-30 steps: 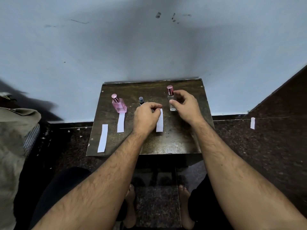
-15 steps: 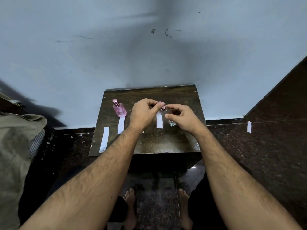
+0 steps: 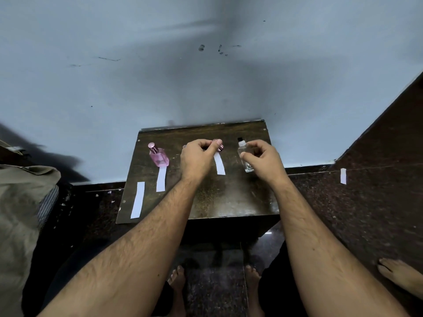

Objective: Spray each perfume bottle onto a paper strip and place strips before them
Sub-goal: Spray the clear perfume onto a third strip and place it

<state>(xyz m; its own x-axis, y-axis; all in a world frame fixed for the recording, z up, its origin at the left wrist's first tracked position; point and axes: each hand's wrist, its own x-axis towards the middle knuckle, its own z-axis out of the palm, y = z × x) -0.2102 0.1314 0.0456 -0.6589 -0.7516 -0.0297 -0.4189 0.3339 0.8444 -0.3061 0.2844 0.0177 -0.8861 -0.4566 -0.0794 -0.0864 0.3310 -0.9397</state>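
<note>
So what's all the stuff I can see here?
pink perfume bottle: one, pink with pink cap, table's back left.
clear bottle: one, clear, black nozzle, uncapped, held in right hand.
cap: one, pink, held with a strip in left hand.
paper strips: four white; table's left edge, before the pink bottle, in left hand, floor at right.
table: one, dark brown, against the wall.
left hand: pinches strip and cap.
right hand: grips clear bottle.

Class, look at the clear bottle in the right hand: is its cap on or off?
Off. The clear bottle shows its bare black spray nozzle at the top, and the left hand holds a pink striped cap beside the paper strip.
</note>
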